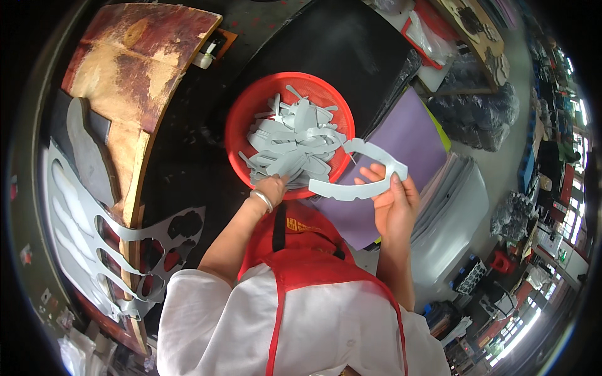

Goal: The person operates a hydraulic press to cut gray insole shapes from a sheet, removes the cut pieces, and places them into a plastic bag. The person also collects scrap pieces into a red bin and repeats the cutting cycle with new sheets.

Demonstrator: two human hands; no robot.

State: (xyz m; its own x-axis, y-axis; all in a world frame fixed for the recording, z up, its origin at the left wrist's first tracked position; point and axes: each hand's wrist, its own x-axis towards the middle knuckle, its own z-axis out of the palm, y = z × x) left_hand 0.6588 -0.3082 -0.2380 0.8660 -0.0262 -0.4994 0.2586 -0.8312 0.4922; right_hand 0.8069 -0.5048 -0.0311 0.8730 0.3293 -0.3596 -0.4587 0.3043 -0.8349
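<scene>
A red plastic basket (236, 103) stands in front of me, heaped with flat light-grey cut pieces (295, 141), some long and narrow, others curved. My right hand (396, 197) grips a U-shaped grey cut piece (351, 189) between thumb and fingers, just right of the basket. One end of that piece reaches over the basket's right rim. At the near left rim, my left hand (271, 190) has its fingers bunched together against the pile. What lies between those fingers, if anything, is hidden.
Left of me a curved, worn brown board (141, 47) carries a dark grey shaped piece (89, 147) and a grey sheet with cut-out holes (103, 241). Purple sheets (407, 131) and stacked grey sheets (454, 194) lie to the right. Beyond the basket is a black surface (326, 47).
</scene>
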